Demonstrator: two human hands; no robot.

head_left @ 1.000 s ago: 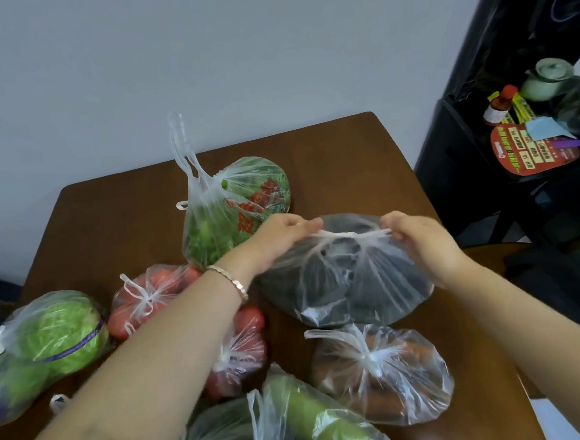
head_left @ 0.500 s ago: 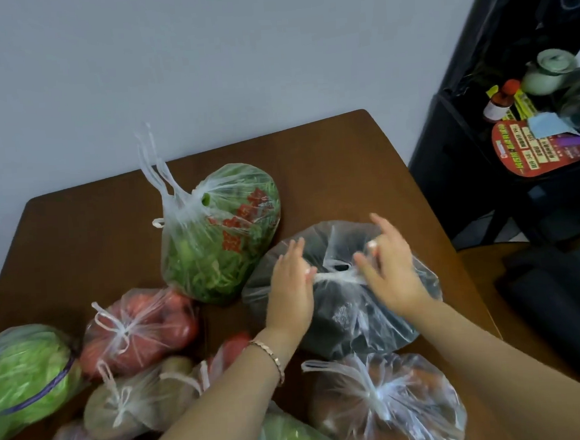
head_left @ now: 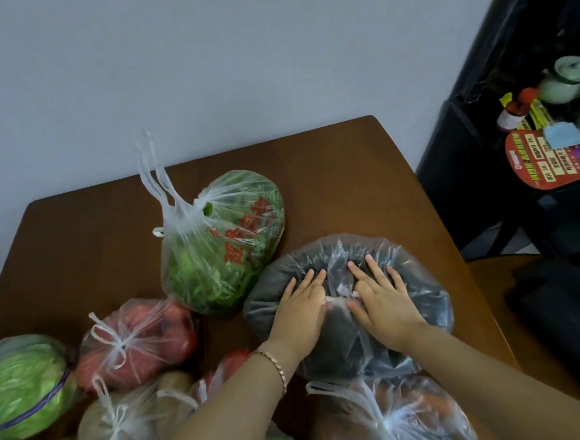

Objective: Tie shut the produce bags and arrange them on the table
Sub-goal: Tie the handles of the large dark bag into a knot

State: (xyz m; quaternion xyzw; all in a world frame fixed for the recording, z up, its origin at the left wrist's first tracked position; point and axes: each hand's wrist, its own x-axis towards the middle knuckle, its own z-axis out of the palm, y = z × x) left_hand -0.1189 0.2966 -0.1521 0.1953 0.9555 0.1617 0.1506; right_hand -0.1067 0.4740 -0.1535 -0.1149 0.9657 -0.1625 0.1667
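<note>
Clear plastic bag of dark produce (head_left: pixel 424 296) sits right side of the brown wooden worktop (head_left: pixel 95 254), knot up, long axis roughly left-right. Left hand (head_left: pixel 302 317) and right hand (head_left: pixel 385 302) press it flat-fingered, grip apart.

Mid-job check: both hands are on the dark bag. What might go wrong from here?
The knot between the left hand and right hand looks small with short ends; it may slip open on release. The dark bag bulges close to the right edge of the table, so a push might roll it off. The greens bag has its handles standing loose, so it may spill if shifted.
</note>
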